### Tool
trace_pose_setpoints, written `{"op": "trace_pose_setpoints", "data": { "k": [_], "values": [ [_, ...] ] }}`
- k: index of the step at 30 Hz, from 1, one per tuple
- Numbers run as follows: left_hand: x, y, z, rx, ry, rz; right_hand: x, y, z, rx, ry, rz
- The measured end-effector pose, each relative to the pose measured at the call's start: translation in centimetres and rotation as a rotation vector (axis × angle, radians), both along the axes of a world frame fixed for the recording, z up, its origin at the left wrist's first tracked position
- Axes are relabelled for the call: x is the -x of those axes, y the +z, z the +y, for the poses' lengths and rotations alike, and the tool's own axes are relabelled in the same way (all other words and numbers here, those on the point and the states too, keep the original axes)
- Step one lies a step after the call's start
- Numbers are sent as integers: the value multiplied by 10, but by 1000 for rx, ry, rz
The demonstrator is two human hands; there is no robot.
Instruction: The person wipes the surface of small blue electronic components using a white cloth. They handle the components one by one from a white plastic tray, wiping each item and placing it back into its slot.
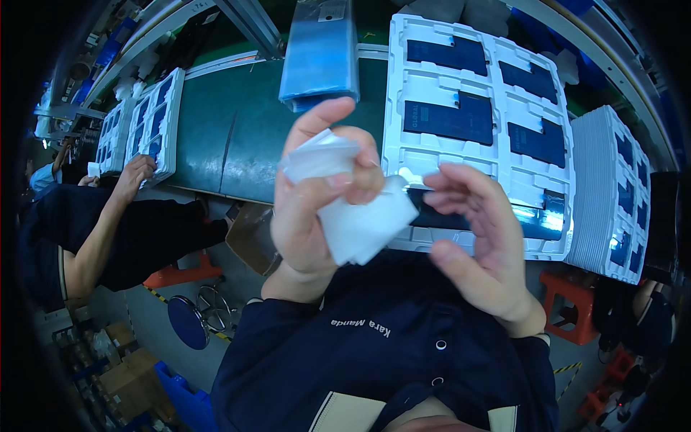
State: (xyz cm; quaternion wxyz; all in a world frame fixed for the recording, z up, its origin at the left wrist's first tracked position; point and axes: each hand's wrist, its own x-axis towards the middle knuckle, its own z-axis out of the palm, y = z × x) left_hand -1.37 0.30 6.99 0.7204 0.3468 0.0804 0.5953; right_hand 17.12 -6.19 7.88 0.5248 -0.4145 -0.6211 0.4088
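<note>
My left hand (302,216) is raised in front of my chest, its fingers closed on thin white paper-like sheets (371,227). Part of the sheets is folded up over the fingers, and the rest hangs down past the thumb. My right hand (486,245) has its fingers apart and nothing in it, over the near edge of a white moulded tray (393,86). Flat dark pieces like phone batteries (450,119) lie in the tray's compartments. Behind my hands, the tray's nearest row is partly hidden.
Clear bluish plastic sleeves (320,61) lie at the far side of the green bench (237,137). Stacked white trays (594,187) stand at the right. At the left, a co-worker's hand (137,173) is beside other trays (169,133). A cardboard box (252,234) sits below the bench.
</note>
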Motion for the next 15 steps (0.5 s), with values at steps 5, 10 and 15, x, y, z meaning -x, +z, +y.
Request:
{"op": "trace_pose_setpoints", "data": {
  "k": [5, 10, 15],
  "values": [
    [-18, -3, -20, 136, 178, 166, 24, -16, 15, 131, -16, 235],
    [-19, -12, -21, 26, 237, 312, 14, -11, 11, 158, -184, 173],
    [-17, -14, -17, -49, 266, 291, 7, -7, 16, -175, -330, -138]
  ]
}}
